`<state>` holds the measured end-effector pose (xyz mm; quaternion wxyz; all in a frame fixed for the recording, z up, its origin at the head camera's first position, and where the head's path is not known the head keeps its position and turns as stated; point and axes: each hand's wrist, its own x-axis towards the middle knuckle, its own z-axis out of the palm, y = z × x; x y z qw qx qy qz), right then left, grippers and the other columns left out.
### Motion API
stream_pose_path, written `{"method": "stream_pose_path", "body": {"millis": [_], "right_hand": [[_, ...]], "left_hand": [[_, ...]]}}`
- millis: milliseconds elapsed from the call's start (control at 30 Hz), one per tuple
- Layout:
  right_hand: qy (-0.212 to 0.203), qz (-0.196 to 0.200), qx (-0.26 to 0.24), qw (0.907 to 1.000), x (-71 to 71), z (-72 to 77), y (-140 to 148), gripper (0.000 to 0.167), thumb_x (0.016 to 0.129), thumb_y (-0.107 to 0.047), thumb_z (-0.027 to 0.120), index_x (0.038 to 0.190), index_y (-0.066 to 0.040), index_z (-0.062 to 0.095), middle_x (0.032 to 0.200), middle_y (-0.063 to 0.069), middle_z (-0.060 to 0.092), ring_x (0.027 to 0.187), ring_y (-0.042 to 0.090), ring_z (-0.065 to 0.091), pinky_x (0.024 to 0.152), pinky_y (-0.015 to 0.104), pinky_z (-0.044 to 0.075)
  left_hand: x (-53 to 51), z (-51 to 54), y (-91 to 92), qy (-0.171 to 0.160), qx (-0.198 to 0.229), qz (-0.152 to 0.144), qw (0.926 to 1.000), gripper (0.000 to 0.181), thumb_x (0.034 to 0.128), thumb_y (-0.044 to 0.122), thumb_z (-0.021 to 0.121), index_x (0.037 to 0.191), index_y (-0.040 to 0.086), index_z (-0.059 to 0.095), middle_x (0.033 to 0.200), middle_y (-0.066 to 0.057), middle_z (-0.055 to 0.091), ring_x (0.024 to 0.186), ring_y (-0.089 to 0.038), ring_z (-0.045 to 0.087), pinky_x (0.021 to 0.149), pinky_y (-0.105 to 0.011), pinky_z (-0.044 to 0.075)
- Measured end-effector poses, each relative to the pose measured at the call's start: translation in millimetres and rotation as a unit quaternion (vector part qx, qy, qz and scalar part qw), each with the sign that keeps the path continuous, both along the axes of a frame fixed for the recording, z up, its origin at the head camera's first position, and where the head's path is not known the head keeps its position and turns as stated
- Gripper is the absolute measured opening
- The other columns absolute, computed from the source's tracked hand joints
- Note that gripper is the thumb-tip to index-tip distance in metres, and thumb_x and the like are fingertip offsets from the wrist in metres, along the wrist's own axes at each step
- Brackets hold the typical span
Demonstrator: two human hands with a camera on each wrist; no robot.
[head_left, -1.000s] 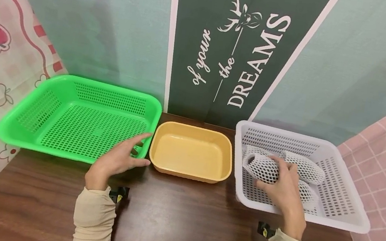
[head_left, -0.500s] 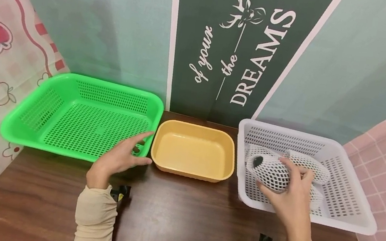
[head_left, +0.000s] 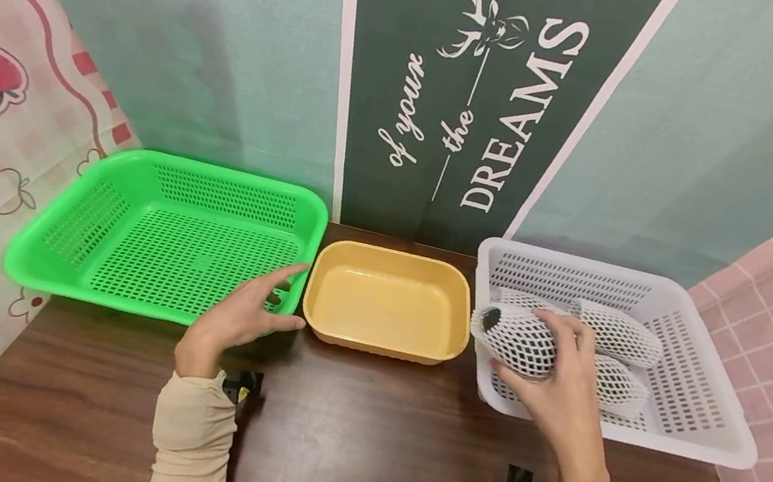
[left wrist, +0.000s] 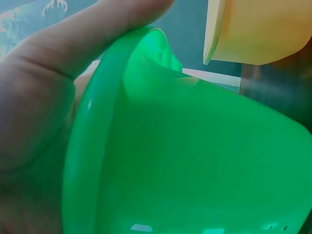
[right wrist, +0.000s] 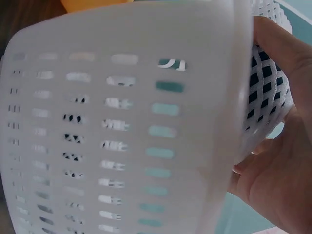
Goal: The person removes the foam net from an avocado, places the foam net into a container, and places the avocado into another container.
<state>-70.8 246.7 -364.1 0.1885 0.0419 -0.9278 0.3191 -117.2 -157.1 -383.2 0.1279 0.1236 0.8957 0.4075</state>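
My right hand (head_left: 565,383) grips a dark, rounded item in a white foam net sleeve (head_left: 520,342). It is held above the left part of the white basket (head_left: 684,446), its dark end showing to the left. In the right wrist view, thumb and fingers close round the netted item (right wrist: 269,90) beyond the basket wall (right wrist: 204,107). More net-sleeved items (head_left: 618,335) lie in that basket. At the front right corner of the green basket (head_left: 118,306), my left hand (head_left: 232,326) is spread with relaxed fingers, holding nothing; the left wrist view shows its thumb along the green rim (left wrist: 83,126).
Between the two baskets stands a shallow yellow tray (head_left: 380,349), close to both. All three are on a dark wooden table (head_left: 369,449). A printed curtain (head_left: 258,44) hangs behind, with patterned cloths at both sides.
My right hand has lifted the netted item from among the others and carried it left, towards the white basket's left rim. The left hand has stayed in place.
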Motion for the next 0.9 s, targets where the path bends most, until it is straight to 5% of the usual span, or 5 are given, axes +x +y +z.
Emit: {"method": "stream_pose_path", "body": {"millis": [433,667,900], "right_hand": [[0.038,0.057,-0.001,0.9976,4.0,2.1,-24,0.083,0.058,-0.015,0.095,0.132,-0.01,0.058,0.12,0.017,0.051,0.109,0.029,0.053,0.09,0.041,0.04],[0.046,0.093,0.014,0.9945,6.8,1.1,-36,0.085,0.054,-0.02,0.097,0.13,-0.011,0.059,0.12,0.017,0.054,0.11,0.03,0.051,0.091,0.045,0.04],[0.026,0.13,0.04,0.9904,9.7,0.3,-51,0.087,0.055,-0.024,0.097,0.132,-0.015,0.057,0.122,0.012,0.054,0.112,0.027,0.055,0.093,0.048,0.048]], "left_hand": [[0.3,-1.5,2.1,0.018,0.004,0.0,0.9998,0.08,0.089,0.02,0.074,0.156,0.013,0.031,0.149,-0.022,0.046,0.13,-0.043,0.051,0.102,-0.059,0.046],[0.0,-0.8,3.1,0.027,-0.002,0.006,0.9996,0.077,0.0891,0.02,0.074,0.154,0.01,0.034,0.153,-0.021,0.042,0.132,-0.044,0.049,0.105,-0.06,0.043],[0.8,1.0,4.3,0.051,-0.024,0.008,0.9984,0.075,0.0885,0.022,0.075,0.152,0.008,0.038,0.156,-0.021,0.038,0.145,-0.044,0.032,0.115,-0.062,0.029]]}}
